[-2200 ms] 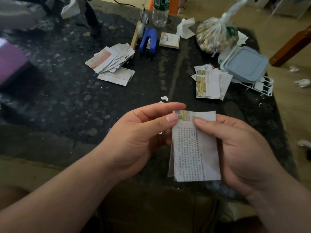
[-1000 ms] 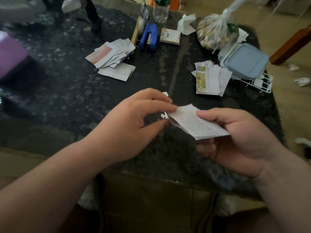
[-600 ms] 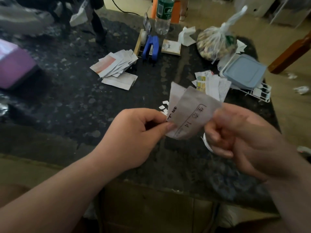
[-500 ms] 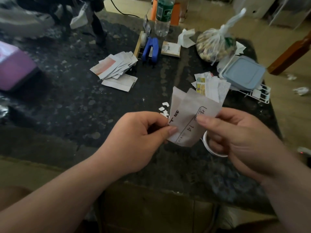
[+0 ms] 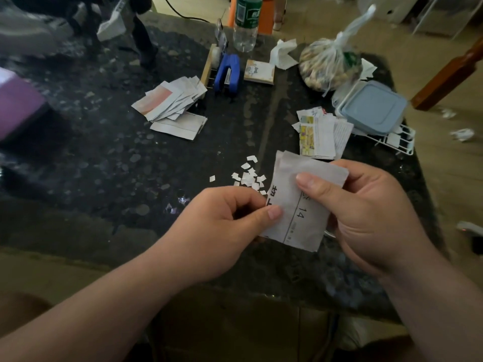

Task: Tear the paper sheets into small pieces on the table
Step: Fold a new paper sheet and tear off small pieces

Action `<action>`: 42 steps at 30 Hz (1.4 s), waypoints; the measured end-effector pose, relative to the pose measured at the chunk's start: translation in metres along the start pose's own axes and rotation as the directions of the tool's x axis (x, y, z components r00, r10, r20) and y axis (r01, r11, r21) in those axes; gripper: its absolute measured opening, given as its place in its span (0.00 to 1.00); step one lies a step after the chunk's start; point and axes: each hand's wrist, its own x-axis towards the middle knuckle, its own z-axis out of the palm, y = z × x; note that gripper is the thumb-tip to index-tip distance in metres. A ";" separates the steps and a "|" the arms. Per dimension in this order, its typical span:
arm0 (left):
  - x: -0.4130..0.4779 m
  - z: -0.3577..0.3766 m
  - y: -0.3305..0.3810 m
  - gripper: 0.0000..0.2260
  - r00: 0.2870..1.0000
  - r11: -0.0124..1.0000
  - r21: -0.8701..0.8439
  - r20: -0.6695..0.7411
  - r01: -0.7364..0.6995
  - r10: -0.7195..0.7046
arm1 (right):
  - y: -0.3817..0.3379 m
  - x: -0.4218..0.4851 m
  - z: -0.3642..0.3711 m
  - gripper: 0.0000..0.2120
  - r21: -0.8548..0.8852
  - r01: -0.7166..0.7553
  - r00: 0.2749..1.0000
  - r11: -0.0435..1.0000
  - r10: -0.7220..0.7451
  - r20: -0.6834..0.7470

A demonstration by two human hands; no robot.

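I am holding the paper sheets [image 5: 305, 205] just above the near part of the worktop [image 5: 104, 165]. Their long axis is running away from me, and the far edge is leaning slightly to the left. At least two layers are showing at the far left corner. The number "14" is printed beside a ruled line, with one bold dark character near the left edge that I cannot read. My left hand [image 5: 217, 231] is pinching the left edge between thumb and curled fingers. My right hand [image 5: 366, 212] is gripping the right side, with its thumb lying across the face. Small pieces [image 5: 249, 176] are lying in a loose cluster just beyond my left hand, too small to count surely. Two piles of larger pieces are sitting farther out, one to the left [image 5: 170, 100] and one to the right [image 5: 321, 134] showing a yellow picture. Beyond them are standing one blue stapler-like tool [image 5: 227, 71], one bottle [image 5: 245, 22] whose green label is unreadable, one tied plastic bag [image 5: 329, 64] and one blue-lidded box [image 5: 373, 108].
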 end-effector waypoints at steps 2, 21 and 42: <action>0.001 0.002 -0.001 0.08 0.999 0.997 -0.071 -0.036 -0.024 0.022 | 0.000 -0.001 0.000 0.15 -0.032 0.022 1.000 0.999 -0.023 -0.015; -0.003 0.020 -0.003 0.17 0.924 0.951 0.093 -0.227 -0.295 0.308 | 0.006 -0.006 0.015 0.11 -0.188 0.169 0.976 0.968 -0.191 -0.108; -0.003 0.025 -0.002 0.16 0.888 0.927 0.163 -0.273 -0.336 0.370 | 0.007 -0.008 0.018 0.02 -0.260 0.215 0.954 0.941 -0.259 -0.150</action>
